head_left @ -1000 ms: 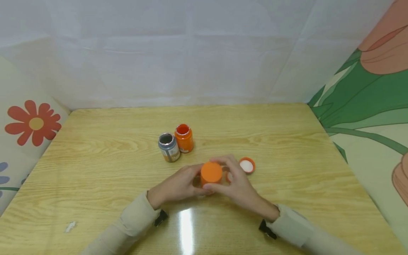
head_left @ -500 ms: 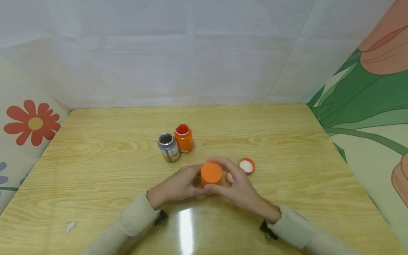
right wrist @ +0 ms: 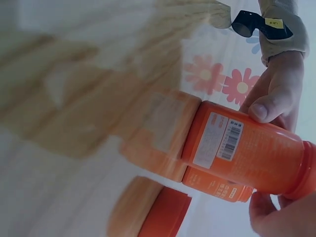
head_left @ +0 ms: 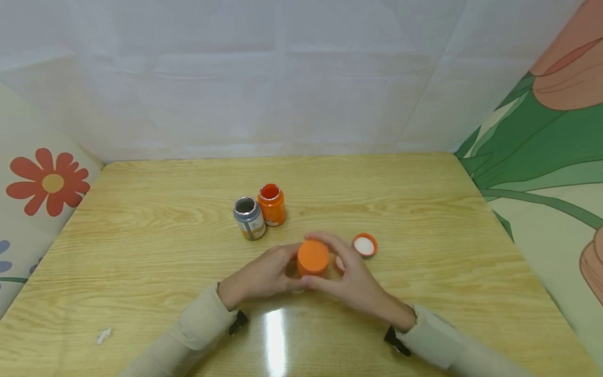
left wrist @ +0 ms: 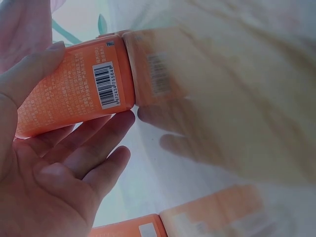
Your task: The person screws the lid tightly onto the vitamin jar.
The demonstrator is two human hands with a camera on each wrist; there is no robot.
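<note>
An orange jar (right wrist: 242,148) with a white barcode label stands upright on the table, an orange lid (head_left: 313,256) on its top. My left hand (head_left: 264,272) grips the jar's body, thumb on one side and fingers on the other; in the left wrist view that hand (left wrist: 59,173) is seen close up. My right hand (head_left: 350,277) curls its thumb and fingers round the lid from the right. Beside it an upturned lid (head_left: 365,245) with a white liner lies on the table, and a second upturned lid (head_left: 339,263) is partly hidden behind the right fingers.
Behind the hands, a grey jar (head_left: 250,220) and an orange lidless jar (head_left: 271,204) stand side by side, mouths uncovered. The wooden table (head_left: 141,209) meets a white cloth at the back. A small white scrap (head_left: 103,335) lies at the front left.
My right thumb and fingers have shifted slightly round the lid, the thumb moving toward the near side. The left hand keeps its hold; the other jars have not moved.
</note>
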